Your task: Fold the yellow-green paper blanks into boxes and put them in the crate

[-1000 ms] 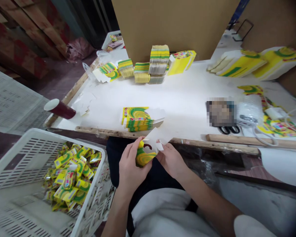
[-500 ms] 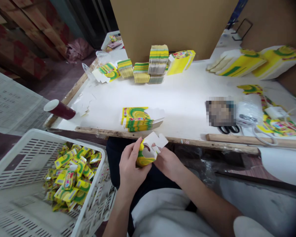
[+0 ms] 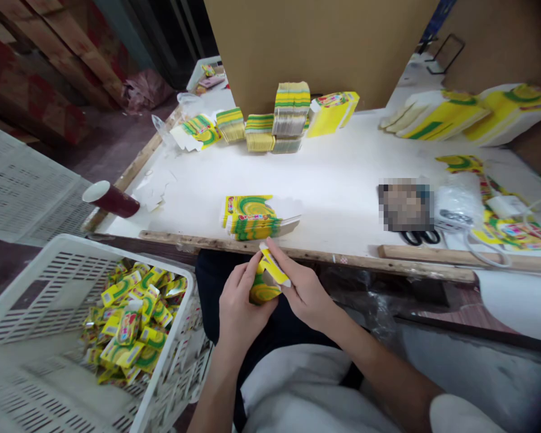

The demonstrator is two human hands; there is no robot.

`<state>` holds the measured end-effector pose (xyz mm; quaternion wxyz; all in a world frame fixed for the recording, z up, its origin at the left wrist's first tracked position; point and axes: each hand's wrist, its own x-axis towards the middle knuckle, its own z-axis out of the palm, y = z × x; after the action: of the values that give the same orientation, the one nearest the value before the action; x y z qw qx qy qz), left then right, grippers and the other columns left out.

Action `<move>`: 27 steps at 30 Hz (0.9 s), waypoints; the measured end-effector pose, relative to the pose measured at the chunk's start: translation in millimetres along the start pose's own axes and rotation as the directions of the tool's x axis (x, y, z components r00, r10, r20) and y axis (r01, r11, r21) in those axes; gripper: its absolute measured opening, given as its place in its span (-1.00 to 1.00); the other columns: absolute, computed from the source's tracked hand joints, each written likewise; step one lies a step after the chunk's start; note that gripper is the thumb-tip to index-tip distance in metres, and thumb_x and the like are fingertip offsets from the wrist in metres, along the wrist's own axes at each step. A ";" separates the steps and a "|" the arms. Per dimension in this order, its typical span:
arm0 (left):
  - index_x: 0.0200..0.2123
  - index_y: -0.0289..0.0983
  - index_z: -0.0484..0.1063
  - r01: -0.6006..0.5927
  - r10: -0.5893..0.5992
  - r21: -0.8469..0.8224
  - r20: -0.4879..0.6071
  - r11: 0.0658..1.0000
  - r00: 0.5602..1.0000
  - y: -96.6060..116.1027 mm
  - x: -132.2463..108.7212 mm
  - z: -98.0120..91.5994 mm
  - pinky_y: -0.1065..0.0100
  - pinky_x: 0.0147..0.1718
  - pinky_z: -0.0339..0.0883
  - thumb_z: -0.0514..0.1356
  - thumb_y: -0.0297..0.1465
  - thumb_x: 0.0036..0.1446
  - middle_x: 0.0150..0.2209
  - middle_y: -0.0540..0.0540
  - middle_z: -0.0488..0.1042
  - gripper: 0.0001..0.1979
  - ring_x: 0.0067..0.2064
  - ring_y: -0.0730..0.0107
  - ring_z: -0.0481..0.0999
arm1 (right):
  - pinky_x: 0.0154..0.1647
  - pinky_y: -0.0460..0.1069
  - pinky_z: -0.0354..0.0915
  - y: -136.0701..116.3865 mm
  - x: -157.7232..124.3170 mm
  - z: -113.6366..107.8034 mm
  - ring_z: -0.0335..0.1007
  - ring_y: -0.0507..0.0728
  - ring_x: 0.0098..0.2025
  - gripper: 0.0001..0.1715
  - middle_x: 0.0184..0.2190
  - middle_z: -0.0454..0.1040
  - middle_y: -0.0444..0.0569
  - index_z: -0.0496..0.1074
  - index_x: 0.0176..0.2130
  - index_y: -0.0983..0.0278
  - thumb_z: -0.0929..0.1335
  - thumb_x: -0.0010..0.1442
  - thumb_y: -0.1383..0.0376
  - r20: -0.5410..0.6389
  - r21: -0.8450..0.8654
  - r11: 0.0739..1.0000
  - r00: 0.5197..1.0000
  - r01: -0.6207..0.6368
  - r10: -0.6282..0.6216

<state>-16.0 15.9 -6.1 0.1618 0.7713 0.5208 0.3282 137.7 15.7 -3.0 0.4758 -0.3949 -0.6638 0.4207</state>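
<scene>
Over my lap, just in front of the table edge, my left hand [image 3: 238, 300] is wrapped round a small yellow and green carton [image 3: 263, 290]. My right hand [image 3: 307, 296] is closed on the carton's top, its fingers along a yellow end flap [image 3: 275, 267] that lies folded across the opening. Part of the carton is hidden by the hands, and I cannot see inside it. Just beyond, on the table, lies a stack of flattened yellow cartons [image 3: 251, 224] with white flaps.
At lower left a white plastic basket [image 3: 190, 279] holds many small yellow packets [image 3: 130, 328]. A dark red cup [image 3: 117, 201] lies tipped on the table [image 3: 198, 174]. Carton bundles [image 3: 291, 111] stand at the back. Black scissor handles [image 3: 419, 237] and a white cable [image 3: 482, 257] lie right.
The carton's white flaps stood up before; now the yellow end flap is folded over the opening. My right hand has moved up from the carton's side onto its top.
</scene>
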 end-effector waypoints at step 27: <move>-0.17 -0.17 0.20 -0.025 0.036 -0.087 0.123 0.996 0.992 6.6 -0.3 5.5 0.36 -0.43 0.35 0.18 -0.46 -0.07 -0.36 -0.01 0.37 -0.65 -0.39 0.35 0.46 | 0.27 0.14 0.01 -7.0 1.8 9.9 0.10 0.23 0.25 -0.38 0.22 0.20 0.01 0.17 0.21 0.22 0.28 0.19 0.21 0.000 0.357 0.918 0.983 -0.173 0.185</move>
<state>-7.8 13.5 -6.2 0.2215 0.7905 0.4834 0.3038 126.9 13.2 2.1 0.5100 -0.3686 -0.5297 0.5687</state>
